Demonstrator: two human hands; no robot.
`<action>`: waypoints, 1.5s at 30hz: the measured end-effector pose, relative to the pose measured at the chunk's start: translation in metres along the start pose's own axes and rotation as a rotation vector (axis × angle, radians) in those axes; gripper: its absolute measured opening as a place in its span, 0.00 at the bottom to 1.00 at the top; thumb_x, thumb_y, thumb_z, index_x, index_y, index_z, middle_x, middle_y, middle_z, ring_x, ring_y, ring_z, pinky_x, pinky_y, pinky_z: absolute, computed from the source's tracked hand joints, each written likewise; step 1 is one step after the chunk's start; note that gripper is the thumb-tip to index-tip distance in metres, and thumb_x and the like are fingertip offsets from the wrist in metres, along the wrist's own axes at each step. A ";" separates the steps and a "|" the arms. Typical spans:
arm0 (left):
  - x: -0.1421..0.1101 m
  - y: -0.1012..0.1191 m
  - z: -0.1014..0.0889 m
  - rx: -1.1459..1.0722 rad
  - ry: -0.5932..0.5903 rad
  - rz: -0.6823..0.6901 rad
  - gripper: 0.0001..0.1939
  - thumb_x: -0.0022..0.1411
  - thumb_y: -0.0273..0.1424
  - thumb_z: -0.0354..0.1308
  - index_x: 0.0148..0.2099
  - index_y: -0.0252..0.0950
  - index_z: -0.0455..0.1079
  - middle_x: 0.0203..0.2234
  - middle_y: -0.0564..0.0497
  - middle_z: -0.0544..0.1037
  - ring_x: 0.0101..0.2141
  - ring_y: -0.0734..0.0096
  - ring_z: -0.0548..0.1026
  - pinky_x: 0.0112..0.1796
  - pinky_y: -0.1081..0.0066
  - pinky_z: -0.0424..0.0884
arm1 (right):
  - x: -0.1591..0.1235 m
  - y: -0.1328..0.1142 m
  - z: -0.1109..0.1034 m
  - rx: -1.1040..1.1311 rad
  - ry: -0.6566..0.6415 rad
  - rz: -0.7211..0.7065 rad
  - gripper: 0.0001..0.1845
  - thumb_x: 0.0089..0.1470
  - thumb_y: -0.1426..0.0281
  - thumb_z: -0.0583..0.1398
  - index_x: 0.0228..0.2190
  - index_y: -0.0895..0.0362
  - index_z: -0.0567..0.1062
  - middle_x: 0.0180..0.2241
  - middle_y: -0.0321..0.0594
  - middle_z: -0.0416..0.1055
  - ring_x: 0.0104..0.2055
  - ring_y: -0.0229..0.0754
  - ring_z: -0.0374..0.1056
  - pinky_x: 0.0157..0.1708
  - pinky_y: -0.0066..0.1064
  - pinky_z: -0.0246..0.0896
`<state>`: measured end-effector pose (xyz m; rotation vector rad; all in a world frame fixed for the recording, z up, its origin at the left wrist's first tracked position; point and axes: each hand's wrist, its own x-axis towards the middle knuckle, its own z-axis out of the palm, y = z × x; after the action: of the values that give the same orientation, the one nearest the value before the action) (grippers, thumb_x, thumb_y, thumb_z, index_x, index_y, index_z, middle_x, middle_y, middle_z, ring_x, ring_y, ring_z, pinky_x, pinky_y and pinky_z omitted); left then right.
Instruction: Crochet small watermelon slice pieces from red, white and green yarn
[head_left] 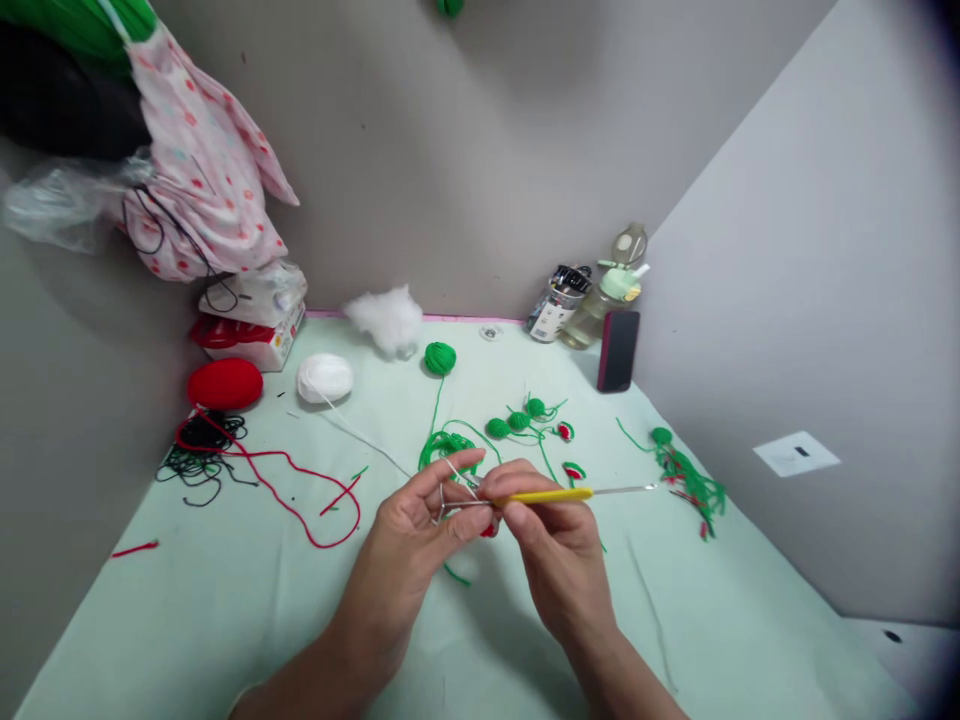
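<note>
My right hand (551,540) is closed around a yellow-handled crochet hook (555,494), its metal shaft pointing right. My left hand (420,535) pinches a small crochet piece with a bit of red showing (489,529), and white yarn (360,432) runs over its fingers. That white strand leads back to a white yarn ball (325,378). Both hands meet above the pale green table cover (225,600), just in front of a tangle of green yarn (446,445).
A red yarn ball (225,384), black yarn tangle (201,450) and loose red strand (300,490) lie left. Green yarn ball (440,357), stuffing tuft (386,318), small green crocheted pieces (517,420), a phone (618,350), a bottle (604,300) and a jar (555,302) stand behind. Grey walls enclose the table.
</note>
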<state>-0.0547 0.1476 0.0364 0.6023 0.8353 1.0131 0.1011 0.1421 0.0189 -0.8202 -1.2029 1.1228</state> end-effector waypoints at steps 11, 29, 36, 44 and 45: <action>-0.022 -0.016 0.013 0.077 -0.053 0.044 0.21 0.58 0.44 0.76 0.53 0.46 0.83 0.34 0.54 0.81 0.38 0.68 0.78 0.46 0.70 0.74 | -0.023 -0.036 -0.015 -0.285 -0.023 0.092 0.03 0.57 0.65 0.74 0.36 0.47 0.88 0.36 0.42 0.80 0.41 0.46 0.76 0.36 0.32 0.73; -0.088 -0.016 -0.039 0.313 0.179 0.242 0.13 0.62 0.42 0.71 0.31 0.39 0.79 0.39 0.48 0.80 0.42 0.62 0.77 0.43 0.69 0.75 | -0.106 -0.033 -0.080 0.259 -0.306 0.282 0.18 0.49 0.56 0.77 0.21 0.53 0.79 0.24 0.36 0.68 0.21 0.34 0.61 0.20 0.27 0.57; -0.076 0.053 -0.072 0.962 0.392 0.444 0.10 0.68 0.37 0.63 0.34 0.39 0.77 0.29 0.57 0.77 0.34 0.69 0.74 0.35 0.75 0.67 | -0.129 -0.048 -0.128 0.309 -0.429 0.303 0.35 0.49 0.45 0.74 0.10 0.51 0.65 0.16 0.33 0.57 0.17 0.34 0.54 0.19 0.31 0.50; 0.045 -0.004 -0.008 1.482 -0.019 0.642 0.07 0.71 0.35 0.64 0.44 0.39 0.81 0.44 0.47 0.84 0.49 0.56 0.79 0.53 0.53 0.75 | -0.131 -0.053 -0.121 0.174 -0.452 0.390 0.28 0.47 0.50 0.76 0.15 0.53 0.71 0.22 0.36 0.64 0.23 0.35 0.58 0.25 0.31 0.49; 0.059 -0.013 -0.002 1.513 -0.048 0.647 0.11 0.72 0.37 0.64 0.51 0.36 0.78 0.50 0.45 0.82 0.50 0.56 0.80 0.52 0.51 0.77 | -0.132 -0.054 -0.120 0.174 -0.455 0.394 0.27 0.47 0.51 0.76 0.16 0.53 0.72 0.22 0.36 0.64 0.23 0.35 0.58 0.25 0.31 0.49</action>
<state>-0.0339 0.1960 0.0067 2.2741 1.3340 0.7492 0.2314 0.0100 0.0070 -0.7033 -1.3187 1.7824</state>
